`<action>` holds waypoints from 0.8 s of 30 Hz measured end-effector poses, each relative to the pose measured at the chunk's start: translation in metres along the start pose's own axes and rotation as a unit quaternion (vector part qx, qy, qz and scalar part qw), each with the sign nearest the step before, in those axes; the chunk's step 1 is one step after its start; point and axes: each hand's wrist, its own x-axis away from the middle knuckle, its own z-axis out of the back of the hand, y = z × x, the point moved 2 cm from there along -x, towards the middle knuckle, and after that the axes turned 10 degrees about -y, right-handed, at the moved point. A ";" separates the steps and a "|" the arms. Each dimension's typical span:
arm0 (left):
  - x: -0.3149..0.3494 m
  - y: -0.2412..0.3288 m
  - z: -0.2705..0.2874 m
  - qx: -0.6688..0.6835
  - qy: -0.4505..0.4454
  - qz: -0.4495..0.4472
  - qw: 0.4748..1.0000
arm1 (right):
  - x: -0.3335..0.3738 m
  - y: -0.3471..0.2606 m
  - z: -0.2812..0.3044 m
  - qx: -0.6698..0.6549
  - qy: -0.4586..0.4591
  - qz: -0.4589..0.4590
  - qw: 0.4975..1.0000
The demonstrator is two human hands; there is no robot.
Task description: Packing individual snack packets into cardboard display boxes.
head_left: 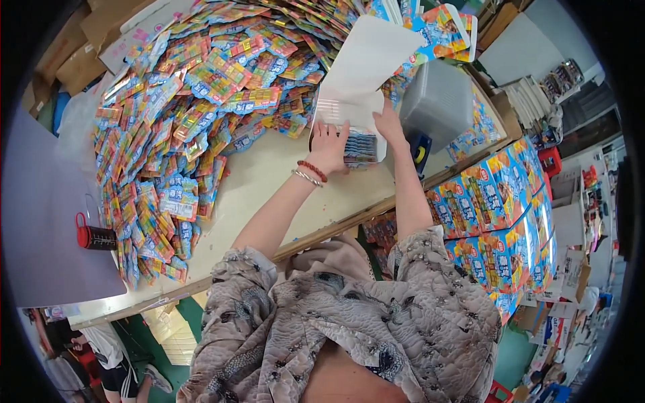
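An open cardboard box (374, 124) with a raised white lid flap (376, 50) lies on the table in front of me. A row of blue-edged snack packets (361, 146) stands inside it. My left hand (328, 148) lies over the box's left side, its fingers spread and reaching onto the packets; a red bead bracelet and a silver bangle circle that wrist. At the box's right wall, my right hand (390, 125) grips the edge, with its fingers partly hidden. Beyond the left hand spreads a large heap of colourful flat packets (218, 77).
A translucent plastic bin (438, 101) and a dark blue and yellow tool (421, 153) sit right of the box. Printed cartons (494, 195) are stacked beside the table. Flattened printed boxes (447, 30) lie at the back. A red-lidded cup (96, 236) is at left. Another person's legs (124, 376) show lower left.
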 end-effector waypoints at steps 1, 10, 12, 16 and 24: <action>-0.005 -0.006 -0.002 -0.011 -0.031 0.001 0.999 | 0.003 -0.001 -0.001 0.004 0.007 -0.017 1.000; -0.041 -0.035 0.021 0.197 -0.152 -0.054 0.967 | 0.056 -0.017 0.006 0.117 -0.097 0.239 0.959; -0.049 -0.040 0.020 0.236 -0.171 -0.060 0.955 | 0.050 -0.021 0.004 0.270 -0.191 0.201 0.922; -0.058 -0.043 -0.001 0.124 -0.089 -0.034 0.988 | 0.048 -0.031 0.014 0.322 -0.281 0.149 0.892; -0.066 -0.043 -0.003 0.223 -0.026 -0.016 0.974 | 0.031 0.000 0.004 0.299 -0.185 0.241 0.905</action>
